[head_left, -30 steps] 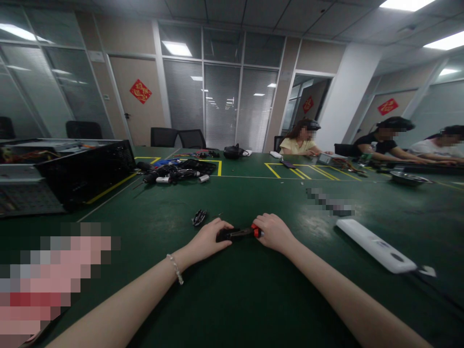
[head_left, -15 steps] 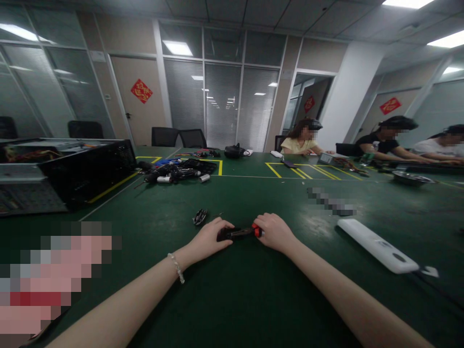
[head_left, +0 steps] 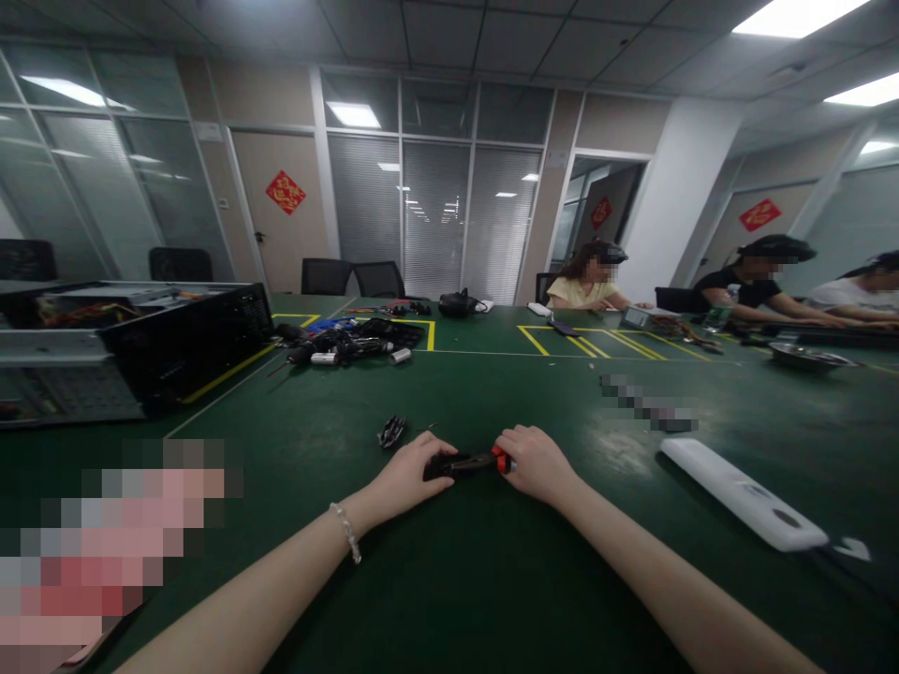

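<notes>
Both my hands rest on the green table (head_left: 449, 580) and share one small tool between them. My left hand (head_left: 407, 473) is closed around the black end of a screwdriver (head_left: 467, 462). My right hand (head_left: 535, 462) grips the other end, where a red collar shows at my fingertips. The tool lies level, just above the tabletop. A small black metal part (head_left: 391, 431) sits on the table a little beyond my left hand, untouched.
An open black computer case (head_left: 133, 342) stands at the left. A pile of tools and cables (head_left: 351, 342) lies behind it. A white power strip (head_left: 744, 491) lies at the right. Three people sit working along the far right side.
Both hands keep the same hold on the screwdriver. The view has tipped slightly, so everything sits a little lower in the picture.
</notes>
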`<control>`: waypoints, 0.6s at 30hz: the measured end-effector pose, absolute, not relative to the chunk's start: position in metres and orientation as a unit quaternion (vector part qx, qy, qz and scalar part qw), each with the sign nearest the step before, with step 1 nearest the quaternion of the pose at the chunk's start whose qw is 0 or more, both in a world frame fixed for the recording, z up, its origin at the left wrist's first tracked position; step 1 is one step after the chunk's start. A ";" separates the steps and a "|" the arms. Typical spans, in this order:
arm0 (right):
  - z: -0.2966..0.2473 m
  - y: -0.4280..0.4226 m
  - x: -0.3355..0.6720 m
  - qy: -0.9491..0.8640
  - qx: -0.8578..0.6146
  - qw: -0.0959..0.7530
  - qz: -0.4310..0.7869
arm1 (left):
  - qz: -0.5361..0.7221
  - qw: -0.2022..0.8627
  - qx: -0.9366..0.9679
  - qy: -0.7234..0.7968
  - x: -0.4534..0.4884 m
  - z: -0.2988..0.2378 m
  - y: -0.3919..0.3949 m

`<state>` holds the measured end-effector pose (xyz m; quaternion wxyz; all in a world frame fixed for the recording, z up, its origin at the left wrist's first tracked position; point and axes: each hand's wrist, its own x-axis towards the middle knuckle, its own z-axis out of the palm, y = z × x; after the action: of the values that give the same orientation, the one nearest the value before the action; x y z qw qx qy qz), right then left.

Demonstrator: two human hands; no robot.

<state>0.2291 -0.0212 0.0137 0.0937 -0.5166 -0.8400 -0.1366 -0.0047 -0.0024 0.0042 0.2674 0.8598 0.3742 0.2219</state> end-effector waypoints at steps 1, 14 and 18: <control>0.014 -0.021 0.229 -0.840 -0.517 0.093 -0.135 | 0.222 0.266 0.860 0.374 -0.005 0.005 -0.003; 0.013 -0.020 0.230 -0.840 -0.517 0.087 -0.140 | 0.222 0.275 0.856 0.376 -0.004 0.008 -0.004; 0.010 -0.018 0.231 -0.843 -0.511 0.093 -0.142 | 0.226 0.282 0.855 0.371 -0.005 0.007 -0.004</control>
<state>0.2311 -0.0179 0.0103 0.0926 -0.5110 -0.8427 -0.1416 -0.0046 -0.0036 0.0073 0.2819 0.8554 0.3713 0.2258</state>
